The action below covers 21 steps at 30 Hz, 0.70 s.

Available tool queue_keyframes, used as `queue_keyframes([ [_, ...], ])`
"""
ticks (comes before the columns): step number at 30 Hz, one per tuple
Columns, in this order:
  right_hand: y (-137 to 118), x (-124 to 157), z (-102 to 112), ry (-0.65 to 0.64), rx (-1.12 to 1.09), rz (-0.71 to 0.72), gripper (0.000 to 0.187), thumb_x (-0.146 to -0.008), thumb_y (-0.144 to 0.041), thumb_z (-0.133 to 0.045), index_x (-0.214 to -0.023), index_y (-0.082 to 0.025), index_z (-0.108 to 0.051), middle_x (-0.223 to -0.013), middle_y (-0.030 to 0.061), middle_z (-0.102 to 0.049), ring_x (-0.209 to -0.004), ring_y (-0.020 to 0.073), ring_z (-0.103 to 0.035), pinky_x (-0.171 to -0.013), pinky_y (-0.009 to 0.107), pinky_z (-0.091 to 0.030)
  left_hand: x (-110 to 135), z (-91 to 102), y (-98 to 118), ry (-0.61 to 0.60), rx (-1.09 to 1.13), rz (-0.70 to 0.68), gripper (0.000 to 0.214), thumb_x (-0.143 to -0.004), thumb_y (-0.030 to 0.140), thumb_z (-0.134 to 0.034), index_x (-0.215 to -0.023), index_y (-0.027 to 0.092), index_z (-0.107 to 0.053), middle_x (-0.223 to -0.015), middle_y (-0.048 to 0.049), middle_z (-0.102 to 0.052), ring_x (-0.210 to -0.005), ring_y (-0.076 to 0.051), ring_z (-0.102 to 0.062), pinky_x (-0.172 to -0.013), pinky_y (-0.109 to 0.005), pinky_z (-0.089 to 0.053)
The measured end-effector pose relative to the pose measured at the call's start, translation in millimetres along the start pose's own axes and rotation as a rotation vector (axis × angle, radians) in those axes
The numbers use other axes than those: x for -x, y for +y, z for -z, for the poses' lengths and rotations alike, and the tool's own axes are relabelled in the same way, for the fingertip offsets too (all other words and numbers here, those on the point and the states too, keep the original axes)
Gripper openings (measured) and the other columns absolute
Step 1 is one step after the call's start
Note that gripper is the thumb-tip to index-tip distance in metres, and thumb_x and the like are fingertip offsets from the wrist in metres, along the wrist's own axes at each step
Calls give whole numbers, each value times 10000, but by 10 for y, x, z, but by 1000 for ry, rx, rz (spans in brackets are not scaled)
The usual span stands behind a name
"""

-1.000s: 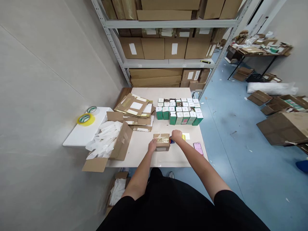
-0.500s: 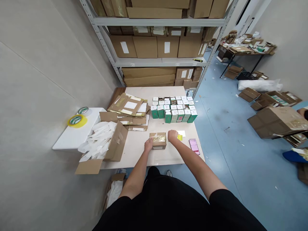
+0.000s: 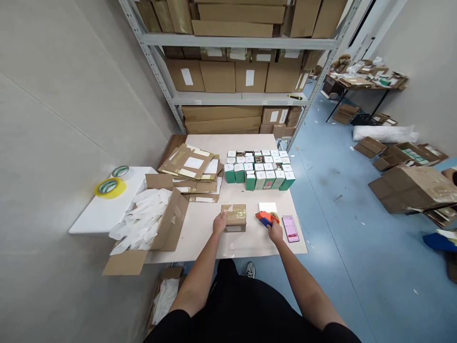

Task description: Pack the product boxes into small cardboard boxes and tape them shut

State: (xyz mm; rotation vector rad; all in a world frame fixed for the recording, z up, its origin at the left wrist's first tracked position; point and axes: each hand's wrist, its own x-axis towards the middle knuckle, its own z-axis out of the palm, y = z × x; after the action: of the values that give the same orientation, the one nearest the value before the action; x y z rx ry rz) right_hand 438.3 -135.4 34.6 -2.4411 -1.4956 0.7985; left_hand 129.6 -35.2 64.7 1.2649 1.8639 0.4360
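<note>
1. Currently, the left hand (image 3: 219, 223) clasps the left end of the taped carton (image 3: 233, 214), which sits on the table (image 3: 200, 228); some fingertips are hidden.
2. To the carton's right, well apart from it, the right hand (image 3: 274, 232) is closed around one tape dispenser (image 3: 264, 218), partly concealing it.
3. Farther right of the carton lies one phone (image 3: 291, 229), its screen unreadable.
4. Beyond the carton, green-and-white boxes (image 3: 260, 178) crowd too tightly to count; far left are two tape rolls (image 3: 117, 191).
</note>
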Motion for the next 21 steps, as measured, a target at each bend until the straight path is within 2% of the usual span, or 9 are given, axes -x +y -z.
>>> queue_keyframes([
  [3, 158, -14, -123, -26, -69, -36, 320, -965, -242, -506, -1263, -154, -584, -1180, 149, -715, -1142, 311, -672, -932, 351, -490, 0, -12, -31, 14, -3, -1, 642, -1040, 621, -316, -1274, 179, -717, -1267, -156, -745, -1203, -323, -683, -976, -371, -504],
  [6, 243, -10, -220, -20, -50, -43, 248, -914, -179, -556, -1148, -147, -629, -1156, 173, -726, -1165, 337, -663, -983, 395, -484, 2, -21, -50, 16, -19, -1, 630, -1044, 601, -319, -1228, 166, -735, -1253, -162, -749, -1202, -321, -683, -984, -369, -503],
  [9, 251, 15, -258, -50, 40, -38, 245, -882, -138, -567, -1108, -146, -661, -1130, 175, -744, -1165, 334, -669, -1065, 434, -447, 7, -20, -49, 22, -26, -5, 615, -1045, 592, -327, -1226, 170, -736, -1254, -155, -751, -1222, -313, -674, -998, -364, -502],
  [12, 193, 32, -208, -113, 84, -92, 275, -863, -131, -594, -1121, -139, -690, -1108, 180, -754, -1159, 340, -677, -1109, 467, -416, 19, -15, -39, 24, -29, -14, 620, -1046, 592, -319, -1248, 174, -730, -1267, -145, -749, -1241, -302, -668, -1015, -353, -499],
  [15, 61, 14, -93, -124, 69, -130, 320, -864, -149, -608, -1170, -147, -703, -1171, 185, -744, -1229, 357, -642, -1107, 486, -424, 29, -13, -32, 31, -38, -8, 619, -1046, 585, -323, -1260, 168, -727, -1287, -147, -740, -1245, -311, -666, -1027, -362, -495],
  [17, -101, -5, -19, -96, 0, -95, 377, -907, -202, -585, -1268, -149, -679, -1259, 181, -721, -1279, 336, -616, -1096, 442, -443, 32, -15, -37, 28, -35, -13, 621, -1047, 582, -322, -1269, 164, -725, -1289, -148, -739, -1248, -312, -663, -1033, -366, -494],
  [19, -344, -7, 18, -72, -124, -22, 433, -979, -297, -526, -1369, -145, -636, -1336, 169, -695, -1294, 295, -614, -1084, 376, -461, 30, -19, -49, 18, -23, -30, 628, -1052, 585, -307, -1276, 168, -721, -1292, -141, -740, -1251, -300, -662, -1037, -360, -494],
  [21, -651, 23, 1, -83, -200, 63, 456, -1037, -415, -439, -1396, -208, -628, -1363, 98, -696, -1282, 236, -628, -1069, 309, -471, 24, -24, -69, 12, -18, -33, 630, -1054, 587, -301, -1276, 174, -721, -1289, -134, -742, -1250, -290, -664, -1036, -353, -496],
])
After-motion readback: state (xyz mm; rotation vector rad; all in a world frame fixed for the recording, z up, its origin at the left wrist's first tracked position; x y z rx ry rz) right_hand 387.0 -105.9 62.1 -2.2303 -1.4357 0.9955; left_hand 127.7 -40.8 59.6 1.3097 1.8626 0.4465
